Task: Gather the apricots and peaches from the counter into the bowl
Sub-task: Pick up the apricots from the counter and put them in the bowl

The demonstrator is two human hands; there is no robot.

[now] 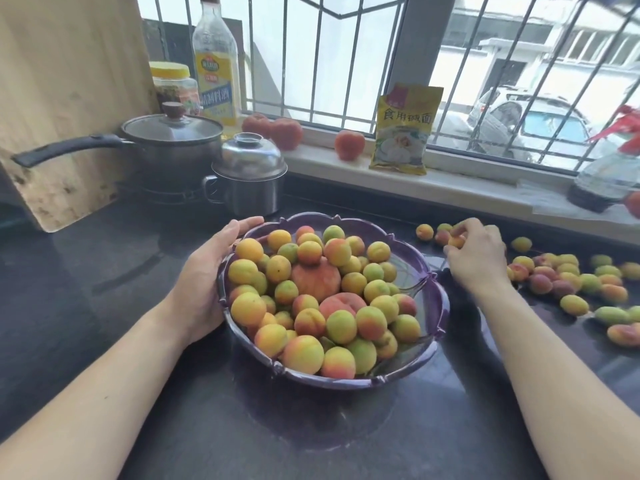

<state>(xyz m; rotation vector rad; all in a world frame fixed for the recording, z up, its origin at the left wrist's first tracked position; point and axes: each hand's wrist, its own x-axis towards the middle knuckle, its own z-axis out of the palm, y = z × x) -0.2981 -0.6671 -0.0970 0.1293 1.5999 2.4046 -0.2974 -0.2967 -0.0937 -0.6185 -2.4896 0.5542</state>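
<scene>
My left hand cups the purple bowl rim, center frame, fingers relaxed. My right hand pinches apricots, right of the bowl, above the counter.

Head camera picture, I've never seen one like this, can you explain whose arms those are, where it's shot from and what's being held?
It is one picture from a camera worn on a person's head, looking down at their own arms. The left hand rests against the rim of the purple bowl, which is piled with apricots and two peaches. The right hand has an apricot in its grip, picked from the loose apricots lying on the dark counter. Two pots stand behind the bowl.
</scene>
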